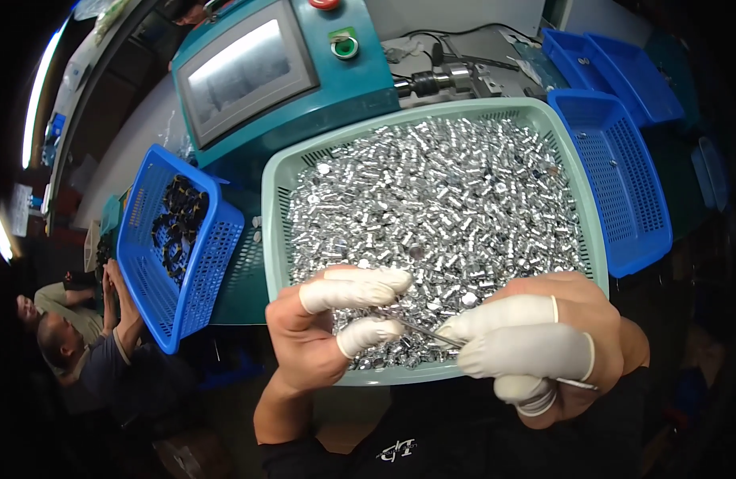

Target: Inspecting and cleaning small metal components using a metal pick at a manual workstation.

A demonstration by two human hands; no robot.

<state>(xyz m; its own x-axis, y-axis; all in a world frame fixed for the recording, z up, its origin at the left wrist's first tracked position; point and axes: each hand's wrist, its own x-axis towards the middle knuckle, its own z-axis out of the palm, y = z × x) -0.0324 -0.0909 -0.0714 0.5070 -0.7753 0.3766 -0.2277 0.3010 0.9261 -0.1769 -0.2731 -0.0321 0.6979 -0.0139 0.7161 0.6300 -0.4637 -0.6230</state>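
A pale green plastic basket [270, 239] holds a heap of small shiny metal parts [432, 199]. Over its near edge, my left hand [312, 327] has white finger cots on the thumb and fingers, which are pinched together. Whatever sits between those fingertips is too small and covered to name. My right hand [559, 343], also in white finger cots, is closed around a thin metal rod [433, 334]. One end of the rod reaches to my left fingertips; the other pokes out past my right fingers.
Left stands a blue basket [200, 279] with dark, yellow-marked pieces. Blue trays [615, 184] lie to the right. Behind are a teal machine [368, 80] with a screen [244, 68], a green-ringed switch [345, 48] and a metal shaft assembly [440, 80]. Other people [73, 335] sit at far left.
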